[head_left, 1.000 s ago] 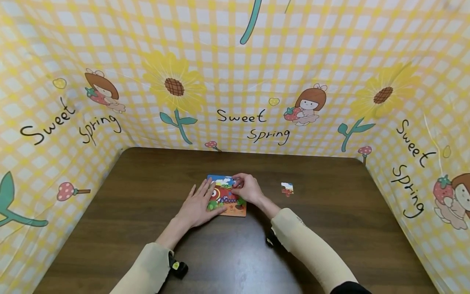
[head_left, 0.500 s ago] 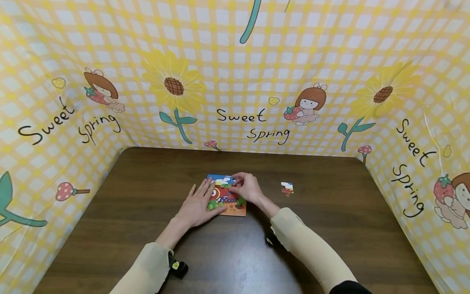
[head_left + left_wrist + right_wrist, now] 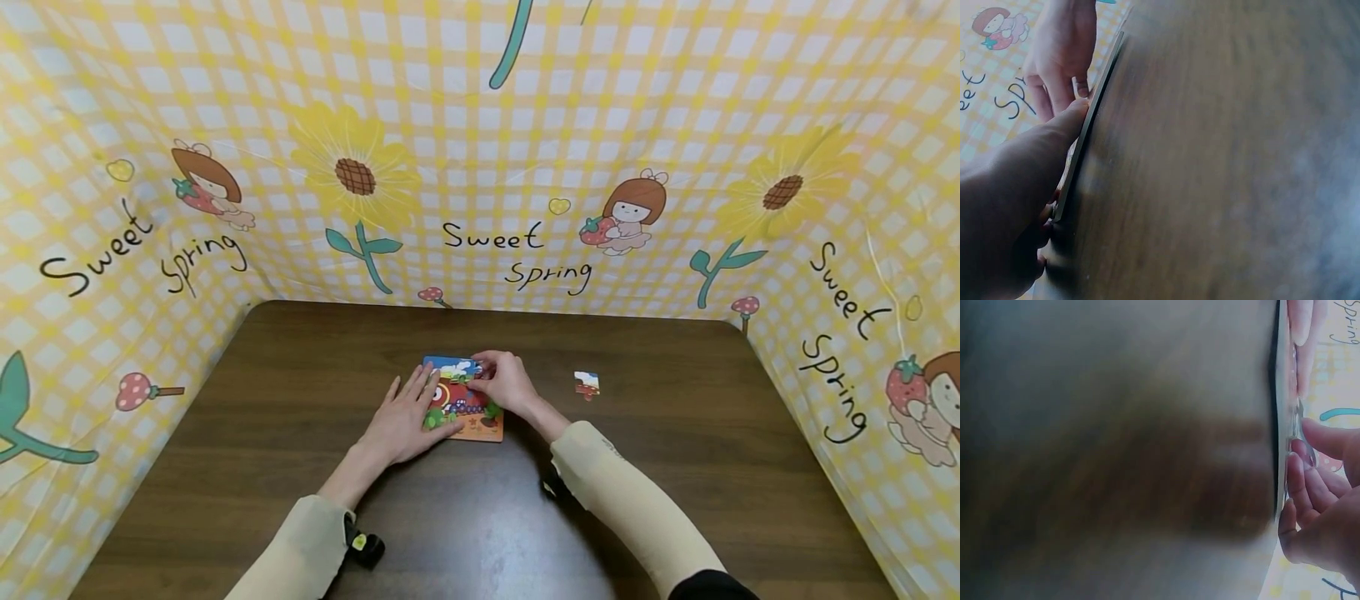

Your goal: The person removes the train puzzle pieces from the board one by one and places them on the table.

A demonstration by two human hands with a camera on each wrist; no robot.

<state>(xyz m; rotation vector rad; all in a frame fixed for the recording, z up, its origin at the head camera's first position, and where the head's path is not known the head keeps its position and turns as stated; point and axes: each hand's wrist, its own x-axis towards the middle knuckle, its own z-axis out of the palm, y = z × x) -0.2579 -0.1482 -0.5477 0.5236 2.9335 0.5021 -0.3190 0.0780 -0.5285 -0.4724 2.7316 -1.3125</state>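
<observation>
A colourful jigsaw puzzle [image 3: 483, 429] lies flat on the brown table, its picture blue at the top and orange at the bottom. Across its left side rests my left hand [image 3: 405, 421], fingers spread and thumb along the near edge. My right hand [image 3: 512, 385] is over the puzzle's upper right part and pinches a thin puzzle piece [image 3: 1302, 419] between thumb and fingers, tilted up from the board in the right wrist view. The fingers hide most of that piece in the head view. From the left wrist, the puzzle's thin edge [image 3: 1089, 131] shows beneath my thumb.
One loose puzzle piece [image 3: 587, 383] lies on the table [image 3: 660, 433] to the right of the puzzle. A yellow checked cloth [image 3: 480, 192] stands as walls behind and at both sides of the table.
The right hand has shifted very slightly to the left and away over the puzzle, still pinching the piece. The left hand and the loose piece have stayed in place.
</observation>
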